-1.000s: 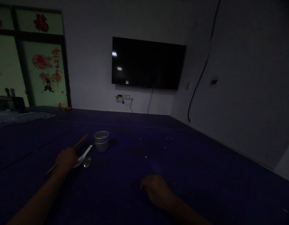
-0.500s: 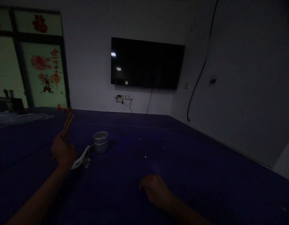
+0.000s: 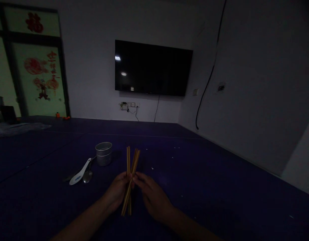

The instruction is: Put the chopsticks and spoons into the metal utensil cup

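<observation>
Several wooden chopsticks (image 3: pixel 134 160) stand up in a loose, crossing bunch in front of me. My left hand (image 3: pixel 118 189) grips them about the middle from one side. From the other side my right hand (image 3: pixel 149 193) pinches the same bunch, its fingertips close to my left thumb. Left of the hands lie a white spoon (image 3: pixel 80 174) with a blue mark and a metal spoon (image 3: pixel 87 176). Behind them a grey metal cup (image 3: pixel 103 154) with a perforated-looking lower part stands upright. A dark, thin utensil lies partly under the white spoon and I cannot make out its kind.
The dark blue surface (image 3: pixel 207 187) carries small white scraps (image 3: pixel 152 168). Clear plastic sheeting (image 3: pixel 24 129) and small orange objects (image 3: pixel 58 114) lie at the far left. A television (image 3: pixel 153 68) hangs on the back wall; a black cable (image 3: pixel 207 85) runs down at right.
My left hand has brought the chopsticks from the left, beside the spoons, to the middle. My right hand has moved in and now holds the bunch too. The view has shifted slightly.
</observation>
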{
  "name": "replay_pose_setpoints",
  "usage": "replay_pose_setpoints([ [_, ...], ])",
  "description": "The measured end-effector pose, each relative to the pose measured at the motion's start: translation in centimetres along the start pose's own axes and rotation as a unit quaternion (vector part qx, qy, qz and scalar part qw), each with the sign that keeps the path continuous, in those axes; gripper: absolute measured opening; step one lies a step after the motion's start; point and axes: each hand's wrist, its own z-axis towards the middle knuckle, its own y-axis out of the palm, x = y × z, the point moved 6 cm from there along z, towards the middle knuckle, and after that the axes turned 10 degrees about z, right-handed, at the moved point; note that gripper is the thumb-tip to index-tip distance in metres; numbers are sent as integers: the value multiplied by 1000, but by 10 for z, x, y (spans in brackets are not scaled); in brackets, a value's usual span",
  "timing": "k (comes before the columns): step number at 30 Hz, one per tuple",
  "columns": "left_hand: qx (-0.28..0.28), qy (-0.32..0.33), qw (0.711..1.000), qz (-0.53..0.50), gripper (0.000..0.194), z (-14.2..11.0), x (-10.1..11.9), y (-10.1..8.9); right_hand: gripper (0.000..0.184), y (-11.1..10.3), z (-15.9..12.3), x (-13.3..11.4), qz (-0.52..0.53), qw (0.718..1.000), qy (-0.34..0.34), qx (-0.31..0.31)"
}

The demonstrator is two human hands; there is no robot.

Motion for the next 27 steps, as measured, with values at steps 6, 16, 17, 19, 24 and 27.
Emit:
replay_pose_setpoints([
  [6,-36,-34,999,-10,22,13,-22,-6,72,20,12,12,46,997,40,-52],
  [16,-54,-2,998,32,37,0,-20,-1,66,21,12,18,114,990,65,-47],
  [17,-52,8,998,42,42,-2,-19,0,66,19,12,16,114,990,63,-49],
  [19,-39,30,997,65,49,-5,-17,0,62,16,11,12,108,991,59,-49],
  [24,11,69,993,93,53,-1,-19,-7,49,13,11,6,74,992,78,-63],
  [27,16,81,992,94,52,7,-25,-13,46,13,11,6,57,992,84,-73],
])
